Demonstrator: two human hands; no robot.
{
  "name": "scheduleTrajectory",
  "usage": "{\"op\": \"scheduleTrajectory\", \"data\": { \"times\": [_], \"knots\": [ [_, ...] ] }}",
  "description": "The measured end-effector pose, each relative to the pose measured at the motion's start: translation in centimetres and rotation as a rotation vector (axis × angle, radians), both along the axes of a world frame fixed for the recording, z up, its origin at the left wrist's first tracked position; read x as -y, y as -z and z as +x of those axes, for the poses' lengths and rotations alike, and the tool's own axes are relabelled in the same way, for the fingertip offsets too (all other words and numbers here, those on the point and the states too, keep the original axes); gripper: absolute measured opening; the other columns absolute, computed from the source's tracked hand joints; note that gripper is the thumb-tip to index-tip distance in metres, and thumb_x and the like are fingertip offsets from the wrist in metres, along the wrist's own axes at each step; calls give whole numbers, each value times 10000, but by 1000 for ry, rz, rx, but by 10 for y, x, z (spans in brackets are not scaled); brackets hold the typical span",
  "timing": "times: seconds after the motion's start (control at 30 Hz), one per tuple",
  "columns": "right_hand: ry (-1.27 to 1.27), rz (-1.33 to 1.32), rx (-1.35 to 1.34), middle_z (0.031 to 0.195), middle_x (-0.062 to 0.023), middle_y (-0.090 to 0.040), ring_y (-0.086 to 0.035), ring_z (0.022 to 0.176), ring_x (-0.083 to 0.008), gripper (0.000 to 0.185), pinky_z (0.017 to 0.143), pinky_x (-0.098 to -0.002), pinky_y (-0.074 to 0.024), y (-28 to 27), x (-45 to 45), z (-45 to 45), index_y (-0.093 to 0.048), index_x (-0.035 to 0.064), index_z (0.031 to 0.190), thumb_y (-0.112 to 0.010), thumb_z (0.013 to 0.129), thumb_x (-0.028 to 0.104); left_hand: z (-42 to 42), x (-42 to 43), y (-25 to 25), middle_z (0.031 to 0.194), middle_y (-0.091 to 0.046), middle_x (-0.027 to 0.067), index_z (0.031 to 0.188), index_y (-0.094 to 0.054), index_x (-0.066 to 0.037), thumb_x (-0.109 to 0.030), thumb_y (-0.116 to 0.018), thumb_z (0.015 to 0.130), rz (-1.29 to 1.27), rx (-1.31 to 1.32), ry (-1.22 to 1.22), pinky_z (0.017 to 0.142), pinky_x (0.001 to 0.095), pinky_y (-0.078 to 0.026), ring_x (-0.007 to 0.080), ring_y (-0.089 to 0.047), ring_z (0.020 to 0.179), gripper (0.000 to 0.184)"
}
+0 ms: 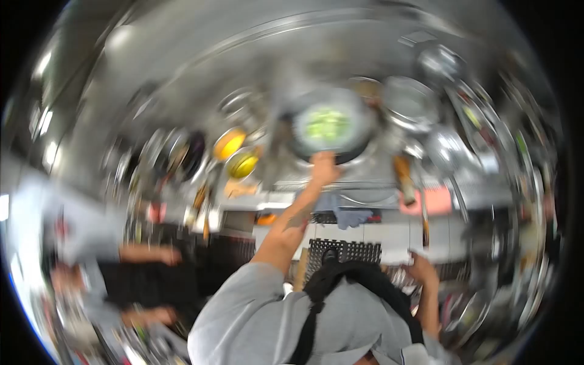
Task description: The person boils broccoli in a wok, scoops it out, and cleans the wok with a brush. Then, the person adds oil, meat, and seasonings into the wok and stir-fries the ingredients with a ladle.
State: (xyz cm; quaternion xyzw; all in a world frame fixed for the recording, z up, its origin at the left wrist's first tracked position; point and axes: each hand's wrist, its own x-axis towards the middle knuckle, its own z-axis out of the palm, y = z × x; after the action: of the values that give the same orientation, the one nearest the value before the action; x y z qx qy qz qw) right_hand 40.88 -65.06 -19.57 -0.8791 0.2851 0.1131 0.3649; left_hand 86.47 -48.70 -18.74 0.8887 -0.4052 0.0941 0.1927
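A wok (pixel 304 131) with pale green chopped food (pixel 327 124) in it sits on the stove, blurred by motion. My left hand (pixel 325 168) is closed at the wok's near edge, seemingly round its rim or handle; a bluish cloth (pixel 350 214) hangs from the counter edge just below. Down at the right, my right hand (pixel 420 267) hangs beside my body with its fingers apart and nothing in it. Two bowls of yellow and orange liquid, one of them a yellow bowl (pixel 243 164), stand left of the wok.
Right of the wok are a large metal pan (pixel 410 103), a ladle (pixel 449 152) and a pink cloth (pixel 433 201). Several blurred containers line the left counter. A co-worker (pixel 91 243) stands at the left. A black perforated mat (pixel 359 250) lies on the floor.
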Motion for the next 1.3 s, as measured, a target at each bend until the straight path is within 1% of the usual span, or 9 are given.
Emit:
{"op": "scheduleTrajectory", "data": {
  "times": [0.13,0.23,0.37,0.47,0.67,0.77,0.9,1.23,1.3],
  "knots": [
    [-214,64,-145,1202,-226,-643,-670,1021,-333,645,880,-412,-522,0,-2,40,-516,85,1368,-728,801,310,-24,-12,-5,1443,-394,274,1313,-556,-61,-364,-797,683,-213,-194,59,1101,492,-325,423,-302,1391,739],
    [-486,53,-219,1184,-208,-659,-691,967,-307,648,849,-392,-532,22,17,61,-486,84,1391,-709,820,294,-63,-55,-53,925,-715,157,994,-706,-81,-342,-707,793,-472,-764,15,817,391,-534,285,-692,911,329],
    [-792,-23,-238,1205,-224,-642,-680,1000,-315,692,871,-400,-523,44,47,145,-486,65,1387,-742,797,319,-144,-141,41,741,-663,184,884,-685,-55,-290,-625,866,-524,-350,-378,669,454,-510,353,-658,692,243],
    [-948,-56,-208,1215,-232,-634,-674,1016,-319,715,882,-404,-519,39,29,202,-486,56,1385,-759,785,331,-260,-246,201,855,-669,228,955,-682,-29,-304,-588,887,-278,-638,-793,747,466,-521,370,-674,849,299],
    [-1135,-203,100,1169,-230,-638,-659,1003,-324,649,888,-400,-508,-29,-32,292,-490,68,1387,-735,839,313,-638,-383,265,1137,-679,195,1034,-716,-23,-199,-574,833,-33,-1215,-2154,922,430,-506,325,-643,1102,303],
    [-1231,-32,141,1165,-226,-641,-670,963,-297,654,858,-378,-521,-25,-56,305,-481,70,1397,-738,842,304,-720,-365,218,1115,-686,198,1000,-716,-10,-217,-556,851,-490,-1453,-2207,911,410,-511,313,-648,1089,301],
    [-1337,-89,12,1204,-216,-635,-635,1076,-344,655,908,-417,-498,-47,-90,282,-497,70,1383,-739,828,320,-746,-296,266,1135,-690,145,1005,-734,-77,-287,-537,902,-183,-1381,-2105,915,420,-505,274,-655,1076,306],
    [-1461,-143,83,1185,-213,-645,-661,990,-349,678,865,-431,-520,-75,-119,257,-493,83,1383,-759,806,324,-510,-294,333,1065,-705,141,1028,-729,-123,-370,-673,800,27,-1249,-997,880,435,-522,327,-660,1025,341],
    [-1433,-133,112,1181,-213,-647,-665,984,-347,678,866,-431,-520,-81,-115,250,-494,83,1382,-761,805,318,-485,-325,297,1033,-699,182,974,-733,-79,-393,-598,828,-91,-1141,-1279,868,452,-523,358,-658,1005,372]
  ]
}}
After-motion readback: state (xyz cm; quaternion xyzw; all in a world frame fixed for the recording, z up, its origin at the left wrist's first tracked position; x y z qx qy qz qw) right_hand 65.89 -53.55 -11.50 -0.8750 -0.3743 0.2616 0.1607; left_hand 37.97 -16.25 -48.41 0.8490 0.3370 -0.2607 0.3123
